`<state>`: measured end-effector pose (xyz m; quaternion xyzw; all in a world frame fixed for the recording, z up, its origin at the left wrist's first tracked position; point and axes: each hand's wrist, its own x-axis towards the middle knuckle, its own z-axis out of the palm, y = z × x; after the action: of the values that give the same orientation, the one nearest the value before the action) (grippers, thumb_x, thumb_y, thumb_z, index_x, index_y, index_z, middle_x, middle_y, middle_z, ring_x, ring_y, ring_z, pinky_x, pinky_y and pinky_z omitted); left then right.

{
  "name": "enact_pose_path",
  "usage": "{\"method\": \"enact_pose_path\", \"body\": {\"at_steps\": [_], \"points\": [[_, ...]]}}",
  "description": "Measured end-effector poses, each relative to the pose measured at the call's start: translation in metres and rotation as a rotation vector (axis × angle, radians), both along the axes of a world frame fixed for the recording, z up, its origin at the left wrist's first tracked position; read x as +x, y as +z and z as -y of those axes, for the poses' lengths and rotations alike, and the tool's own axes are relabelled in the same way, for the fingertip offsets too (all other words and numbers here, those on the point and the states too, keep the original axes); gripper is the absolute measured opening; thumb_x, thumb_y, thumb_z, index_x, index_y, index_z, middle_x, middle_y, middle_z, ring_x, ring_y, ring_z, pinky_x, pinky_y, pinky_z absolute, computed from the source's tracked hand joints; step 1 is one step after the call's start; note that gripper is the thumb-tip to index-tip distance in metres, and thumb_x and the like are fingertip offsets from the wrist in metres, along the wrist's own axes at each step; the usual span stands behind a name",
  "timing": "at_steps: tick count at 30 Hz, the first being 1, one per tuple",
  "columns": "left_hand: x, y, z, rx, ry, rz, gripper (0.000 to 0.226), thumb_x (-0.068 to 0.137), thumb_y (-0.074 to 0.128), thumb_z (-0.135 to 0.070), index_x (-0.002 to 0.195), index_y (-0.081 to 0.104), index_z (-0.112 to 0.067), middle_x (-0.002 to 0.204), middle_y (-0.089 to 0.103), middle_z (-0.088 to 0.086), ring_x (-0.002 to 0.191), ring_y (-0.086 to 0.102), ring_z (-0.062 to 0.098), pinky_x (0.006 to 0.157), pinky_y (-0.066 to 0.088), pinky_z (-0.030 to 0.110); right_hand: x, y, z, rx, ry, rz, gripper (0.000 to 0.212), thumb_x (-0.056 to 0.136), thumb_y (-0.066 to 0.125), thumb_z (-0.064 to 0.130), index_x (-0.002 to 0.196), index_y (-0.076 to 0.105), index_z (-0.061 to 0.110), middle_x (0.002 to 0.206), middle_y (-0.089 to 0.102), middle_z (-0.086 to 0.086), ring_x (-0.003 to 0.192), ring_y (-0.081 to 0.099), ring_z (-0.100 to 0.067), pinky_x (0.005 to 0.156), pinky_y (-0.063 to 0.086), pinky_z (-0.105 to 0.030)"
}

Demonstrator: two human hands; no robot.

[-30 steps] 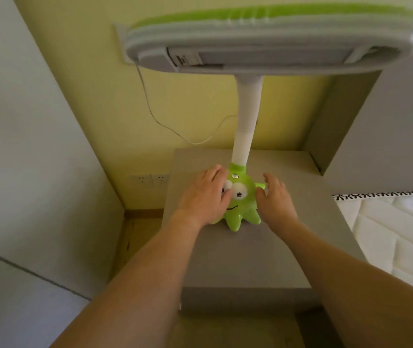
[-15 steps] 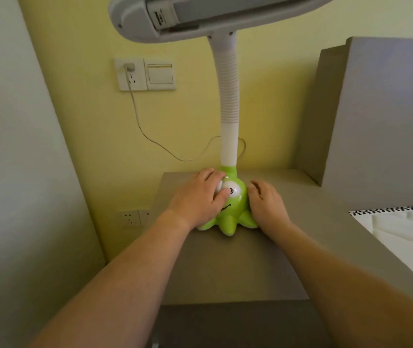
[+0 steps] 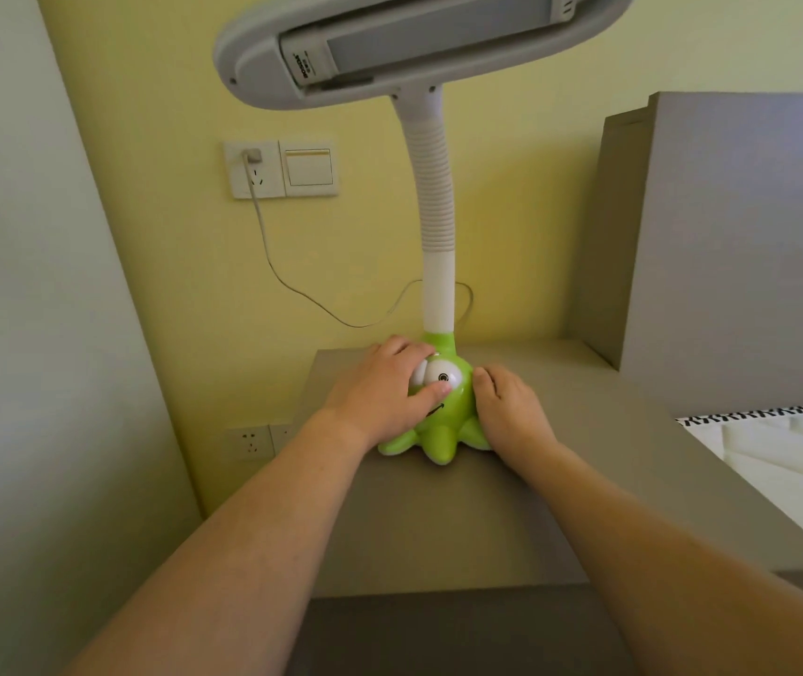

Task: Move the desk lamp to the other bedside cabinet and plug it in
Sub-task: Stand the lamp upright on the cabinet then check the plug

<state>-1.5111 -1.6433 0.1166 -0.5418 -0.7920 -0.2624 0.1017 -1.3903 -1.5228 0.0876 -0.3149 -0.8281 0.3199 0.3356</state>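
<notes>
The desk lamp [image 3: 438, 407] is stood upright on the bedside cabinet [image 3: 560, 480]. Its green base is clasped between the left hand [image 3: 380, 392] and the right hand [image 3: 511, 412], fingers curled against both sides. Its cord [image 3: 292, 290] is plugged into the wall socket [image 3: 254, 170].

Left hand [image 3: 380, 392] and right hand [image 3: 511, 412] cupped, forearms outstretched

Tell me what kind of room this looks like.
Most likely a bedroom: a grey bedside cabinet stands against a padded headboard, with a quilted mattress beside it and a desk lamp on top.
</notes>
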Motion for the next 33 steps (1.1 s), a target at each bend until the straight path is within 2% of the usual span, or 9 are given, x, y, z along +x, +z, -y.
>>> {"method": "enact_pose_path", "body": {"at_steps": [8,13,17,21,28,33], "points": [[0.004,0.005,0.001,-0.019,0.007,-0.008,0.054,0.088,0.053,-0.055,0.134,0.051,-0.027,0.130,0.048,-0.008,0.118,0.047,0.017,0.097,0.045,0.039,-0.001,-0.001,0.000,0.023,-0.003,-0.007,0.037,0.099,0.032,0.029,0.095,0.059,0.004,0.092,0.055,-0.006,0.092,0.048,-0.024,0.076,0.033,-0.030],[0.006,0.015,0.000,-0.092,0.036,-0.020,0.056,0.088,0.053,-0.055,0.136,0.049,-0.026,0.133,0.049,-0.006,0.118,0.050,0.018,0.096,0.046,0.040,0.001,0.000,0.001,0.003,0.007,-0.003,0.034,0.100,0.031,0.029,0.090,0.056,0.007,0.094,0.057,-0.008,0.096,0.050,-0.027,0.076,0.033,-0.031],[0.011,0.010,0.001,-0.073,0.054,-0.014,0.054,0.088,0.053,-0.052,0.136,0.048,-0.026,0.132,0.048,-0.005,0.119,0.050,0.021,0.097,0.046,0.040,0.003,0.002,0.004,0.003,0.024,0.002,0.038,0.101,0.030,0.029,0.103,0.059,0.005,0.106,0.060,-0.012,0.104,0.050,-0.027,0.080,0.033,-0.030],[0.014,0.014,0.000,-0.108,0.057,0.004,0.053,0.091,0.051,-0.050,0.137,0.044,-0.025,0.134,0.044,-0.003,0.121,0.045,0.022,0.098,0.044,0.040,0.004,0.003,0.005,-0.007,0.032,0.011,0.039,0.101,0.030,0.032,0.104,0.059,0.006,0.109,0.060,-0.013,0.106,0.051,-0.028,0.082,0.035,-0.032],[0.015,0.016,0.003,-0.137,0.047,0.036,0.056,0.092,0.051,-0.050,0.140,0.041,-0.024,0.140,0.042,-0.001,0.127,0.042,0.022,0.103,0.041,0.039,0.007,0.009,0.008,-0.040,0.043,0.028,0.032,0.100,0.032,0.034,0.100,0.056,0.013,0.105,0.059,-0.010,0.097,0.049,-0.023,0.079,0.033,-0.029],[0.014,0.018,0.001,-0.151,0.045,0.022,0.057,0.092,0.050,-0.052,0.141,0.041,-0.024,0.140,0.042,-0.002,0.127,0.044,0.022,0.103,0.041,0.039,0.006,0.011,0.009,-0.050,0.051,0.031,0.037,0.099,0.032,0.035,0.106,0.058,0.010,0.108,0.061,-0.012,0.096,0.049,-0.023,0.079,0.034,-0.030]]}}
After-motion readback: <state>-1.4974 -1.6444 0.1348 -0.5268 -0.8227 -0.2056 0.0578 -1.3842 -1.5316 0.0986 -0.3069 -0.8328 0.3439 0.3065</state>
